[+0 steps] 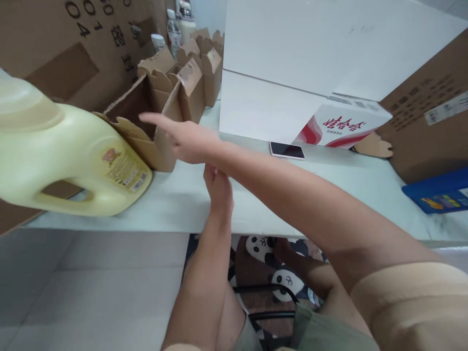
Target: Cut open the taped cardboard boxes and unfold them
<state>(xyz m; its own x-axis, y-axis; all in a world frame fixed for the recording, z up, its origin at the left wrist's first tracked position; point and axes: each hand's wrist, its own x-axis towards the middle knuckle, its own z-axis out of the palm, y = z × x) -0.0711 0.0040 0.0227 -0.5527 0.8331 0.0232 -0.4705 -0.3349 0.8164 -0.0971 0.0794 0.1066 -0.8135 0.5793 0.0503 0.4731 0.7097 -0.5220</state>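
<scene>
My right hand (190, 139) reaches across to the left with its index finger stretched out. The fingertip is over the near side of an open cardboard box (166, 141), and I see nothing held in this hand. Beneath my right wrist is my left hand (220, 190), over the white tabletop (252, 195). Its thumb side shows, but the right wrist covers most of its fingers, so its grip is hidden. Left of the box stands a large pale yellow jug (84, 141) with a handle and a label.
More small cardboard boxes (193, 92) line up behind, near plastic bottles (173, 31). A phone (287, 150) lies before large white boxes (263, 107). At the right are a blue package (438, 192) and a big brown carton (431, 112). Another carton (66, 53) stands at the back left.
</scene>
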